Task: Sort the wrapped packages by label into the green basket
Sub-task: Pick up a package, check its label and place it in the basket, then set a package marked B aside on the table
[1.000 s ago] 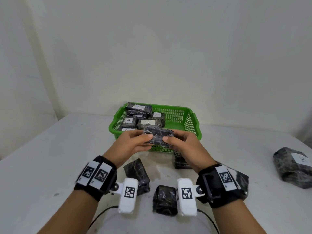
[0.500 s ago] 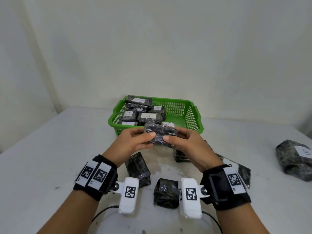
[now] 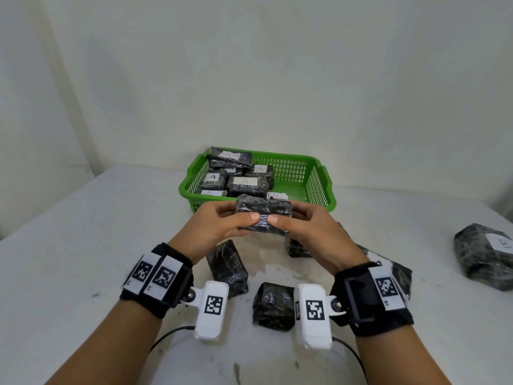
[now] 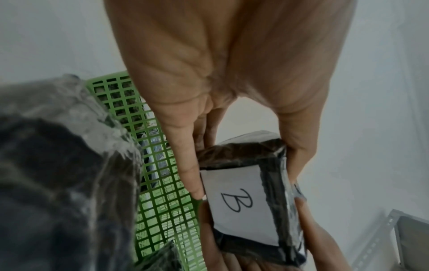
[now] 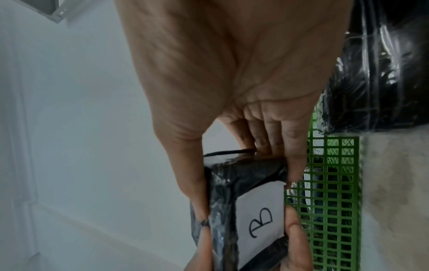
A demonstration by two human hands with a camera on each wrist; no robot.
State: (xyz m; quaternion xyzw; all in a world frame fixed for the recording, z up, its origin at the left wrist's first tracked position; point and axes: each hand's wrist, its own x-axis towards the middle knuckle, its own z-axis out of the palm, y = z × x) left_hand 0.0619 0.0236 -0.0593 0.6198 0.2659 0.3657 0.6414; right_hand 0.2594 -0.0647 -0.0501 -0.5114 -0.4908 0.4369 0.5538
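Note:
Both hands hold one black wrapped package (image 3: pixel 263 215) in the air just in front of the green basket (image 3: pixel 319 187). My left hand (image 3: pixel 219 223) grips its left end and my right hand (image 3: pixel 305 229) its right end, thumbs on the near face. Its underside carries a white label marked B (image 4: pixel 241 203), which the right wrist view shows too as label B (image 5: pixel 261 218). In the basket's left half lie several black packages with A labels (image 3: pixel 212 177).
Loose black packages lie on the white table: one (image 3: pixel 227 268) under my left hand, one (image 3: pixel 273 305) between my wrists, one (image 3: pixel 399 273) beneath my right wrist, a big one (image 3: pixel 485 254) at the far right. A wall stands behind the basket.
Both hands have lifted the package slightly and carried it a little forward, close to the basket's near rim. The grip is unchanged.

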